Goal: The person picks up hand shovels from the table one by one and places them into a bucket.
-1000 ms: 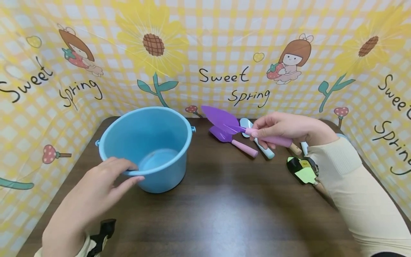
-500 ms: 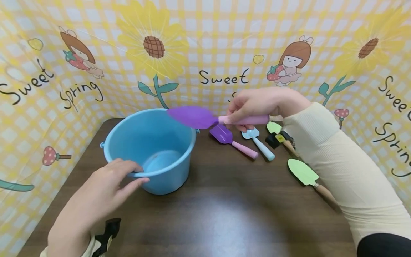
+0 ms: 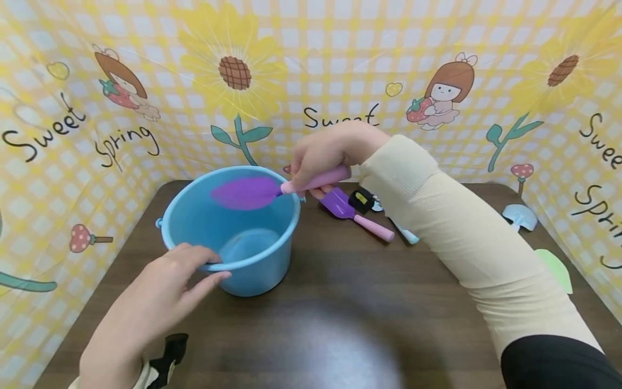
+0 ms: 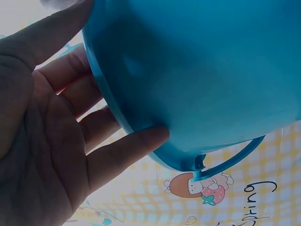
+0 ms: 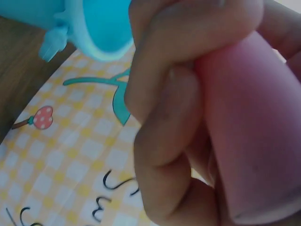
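Note:
My right hand (image 3: 323, 156) grips the pink handle of a purple garden trowel (image 3: 248, 193). Its pointed blade hangs over the mouth of a light blue bucket (image 3: 255, 278), and the handle crosses the bucket's right rim. In the right wrist view the fingers curl round the pink handle (image 5: 256, 127). My left hand (image 3: 160, 289) pinches the bucket's near-left rim, thumb outside and fingers over the edge. The left wrist view shows that hand (image 4: 51, 122) against the bucket wall (image 4: 197, 84), with the bail handle (image 4: 233, 162) below.
Right of the bucket lie a purple shovel (image 3: 340, 204) with a pink handle and a pale blue tool (image 3: 408, 236), partly behind the right sleeve. Farther right are a light blue tool head (image 3: 521, 217) and a green blade (image 3: 556, 270). Patterned cloth (image 3: 340, 65) walls the dark table (image 3: 311, 324).
My right hand has carried the purple trowel leftward from above the other tools to over the bucket. The bucket, with my left hand on its rim, has shifted slightly right.

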`<action>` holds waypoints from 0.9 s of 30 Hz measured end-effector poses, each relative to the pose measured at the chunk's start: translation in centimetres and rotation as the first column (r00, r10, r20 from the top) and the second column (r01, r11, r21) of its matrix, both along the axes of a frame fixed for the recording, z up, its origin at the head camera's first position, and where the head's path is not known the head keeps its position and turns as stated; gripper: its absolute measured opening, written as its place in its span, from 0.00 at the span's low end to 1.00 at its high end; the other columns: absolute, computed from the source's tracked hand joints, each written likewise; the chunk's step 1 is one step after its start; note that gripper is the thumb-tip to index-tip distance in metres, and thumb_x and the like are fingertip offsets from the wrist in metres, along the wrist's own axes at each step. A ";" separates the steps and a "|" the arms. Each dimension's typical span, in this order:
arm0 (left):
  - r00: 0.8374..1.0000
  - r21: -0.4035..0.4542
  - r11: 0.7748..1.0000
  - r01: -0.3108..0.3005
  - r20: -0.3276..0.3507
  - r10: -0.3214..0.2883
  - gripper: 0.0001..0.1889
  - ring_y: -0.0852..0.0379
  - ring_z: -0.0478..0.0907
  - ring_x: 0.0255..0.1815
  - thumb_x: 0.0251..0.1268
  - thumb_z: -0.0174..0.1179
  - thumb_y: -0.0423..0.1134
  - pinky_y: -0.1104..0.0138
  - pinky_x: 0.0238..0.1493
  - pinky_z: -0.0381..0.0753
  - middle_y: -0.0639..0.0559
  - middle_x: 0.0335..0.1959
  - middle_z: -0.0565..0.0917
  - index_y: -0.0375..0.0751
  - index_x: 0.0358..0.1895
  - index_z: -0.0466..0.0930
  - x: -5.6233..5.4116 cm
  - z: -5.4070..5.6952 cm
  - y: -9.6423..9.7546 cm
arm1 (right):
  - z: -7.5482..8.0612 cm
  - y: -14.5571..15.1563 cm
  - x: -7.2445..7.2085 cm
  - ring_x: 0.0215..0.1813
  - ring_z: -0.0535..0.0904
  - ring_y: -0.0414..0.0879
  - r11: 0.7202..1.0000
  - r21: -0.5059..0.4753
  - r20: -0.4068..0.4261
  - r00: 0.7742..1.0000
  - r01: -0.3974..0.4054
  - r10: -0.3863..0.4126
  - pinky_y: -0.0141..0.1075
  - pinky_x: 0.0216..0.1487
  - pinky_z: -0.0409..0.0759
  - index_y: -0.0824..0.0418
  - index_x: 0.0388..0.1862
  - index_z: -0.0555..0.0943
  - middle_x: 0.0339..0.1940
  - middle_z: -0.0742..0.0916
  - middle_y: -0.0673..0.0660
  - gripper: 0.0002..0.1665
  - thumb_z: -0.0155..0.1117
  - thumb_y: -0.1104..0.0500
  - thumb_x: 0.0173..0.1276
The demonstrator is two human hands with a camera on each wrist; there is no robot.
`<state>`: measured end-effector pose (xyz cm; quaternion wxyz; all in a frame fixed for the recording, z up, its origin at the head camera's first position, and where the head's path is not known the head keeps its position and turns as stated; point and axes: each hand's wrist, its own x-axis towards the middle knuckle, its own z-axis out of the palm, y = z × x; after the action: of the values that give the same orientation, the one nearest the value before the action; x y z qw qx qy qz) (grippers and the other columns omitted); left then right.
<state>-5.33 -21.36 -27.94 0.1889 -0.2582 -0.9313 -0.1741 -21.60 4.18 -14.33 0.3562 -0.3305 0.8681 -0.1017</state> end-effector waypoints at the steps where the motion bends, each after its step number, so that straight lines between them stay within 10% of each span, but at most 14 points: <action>1: 1.000 -0.001 1.000 0.000 0.001 0.000 0.12 0.67 0.71 0.35 0.52 0.75 0.38 0.67 0.35 0.76 0.66 0.30 0.80 0.53 0.35 0.81 0.0 0.0 0.1 | 0.1 -0.5 0.0 0.19 0.72 0.38 1.000 0.016 -0.002 1.000 -0.004 0.004 0.30 0.24 0.67 0.58 0.27 0.83 0.17 0.82 0.49 0.22 0.57 0.44 0.75; 13: 0.999 -0.013 1.000 -0.024 0.024 0.024 0.10 0.66 0.70 0.35 0.56 0.73 0.39 0.67 0.33 0.75 0.65 0.31 0.78 0.53 0.35 0.80 -0.2 0.3 0.2 | 0.6 -6.9 -0.2 0.20 0.76 0.34 0.967 0.251 -0.078 0.995 -0.046 0.067 0.28 0.33 0.74 0.54 0.34 0.86 0.21 0.85 0.46 0.22 0.56 0.40 0.74; 27: 0.988 -0.008 0.998 -0.062 0.143 0.063 0.07 0.66 0.68 0.34 0.61 0.70 0.44 0.69 0.32 0.72 0.66 0.29 0.75 0.56 0.35 0.80 -0.1 0.0 0.1 | -3.3 -10.7 -2.1 0.19 0.80 0.40 0.950 0.257 0.213 0.948 0.177 -0.234 0.27 0.29 0.80 0.65 0.40 0.81 0.19 0.85 0.54 0.17 0.60 0.51 0.74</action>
<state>-5.44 -21.21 -27.94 0.1264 -0.2161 -0.9504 -0.1844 -23.68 -6.50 -17.63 0.4828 -0.1784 0.8541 -0.0749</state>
